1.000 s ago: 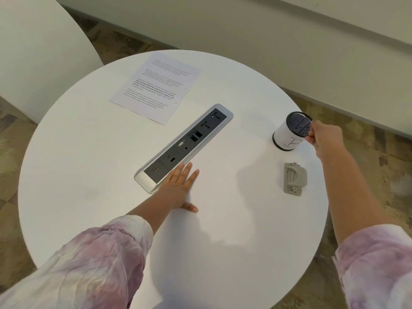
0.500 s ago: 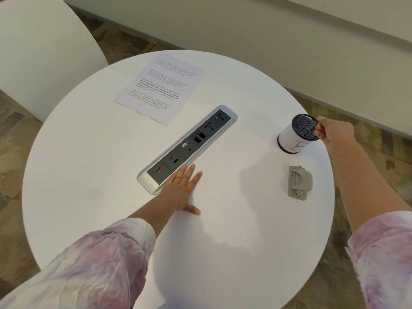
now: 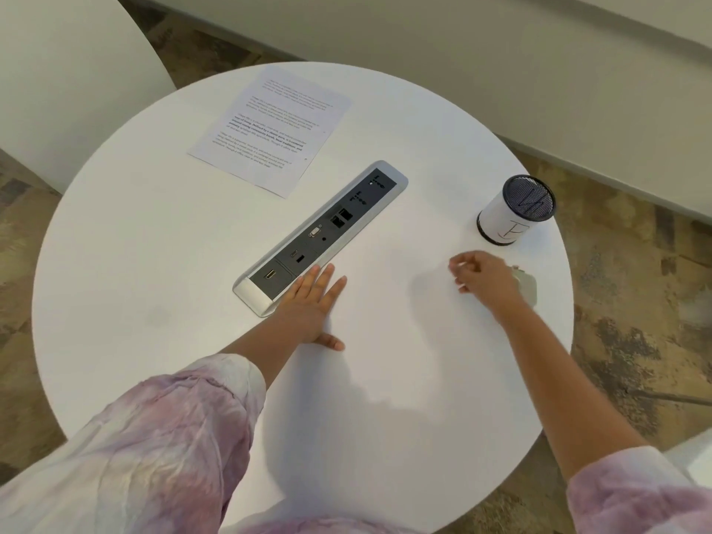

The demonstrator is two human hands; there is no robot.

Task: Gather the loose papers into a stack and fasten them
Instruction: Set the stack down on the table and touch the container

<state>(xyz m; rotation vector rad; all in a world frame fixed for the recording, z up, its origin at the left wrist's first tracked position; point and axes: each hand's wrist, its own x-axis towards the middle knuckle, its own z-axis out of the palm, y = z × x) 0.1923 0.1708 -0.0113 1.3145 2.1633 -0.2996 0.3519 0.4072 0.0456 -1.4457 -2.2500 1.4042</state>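
The printed papers (image 3: 271, 127) lie as one sheet or stack at the far left of the round white table (image 3: 154, 264). My left hand (image 3: 312, 306) rests flat on the table, its straight fingers touching the near end of the grey power panel (image 3: 323, 233). My right hand (image 3: 483, 279) hovers over the table's right side with curled fingers, thumb and forefinger pinching something small and pale; blur hides what it is. Behind that hand lies a grey fastening tool (image 3: 527, 289), mostly hidden. The mesh pen cup (image 3: 514, 210) stands beyond it.
A second white table (image 3: 57, 71) stands at the far left. A pale wall base (image 3: 501, 71) runs along the back. Patterned carpet (image 3: 635, 302) surrounds the table, and a white edge (image 3: 693, 456) shows at the lower right.
My right hand left the rim of the mesh cup and came back toward me and leftward, now covering most of the grey tool. My left hand stayed flat by the power panel.
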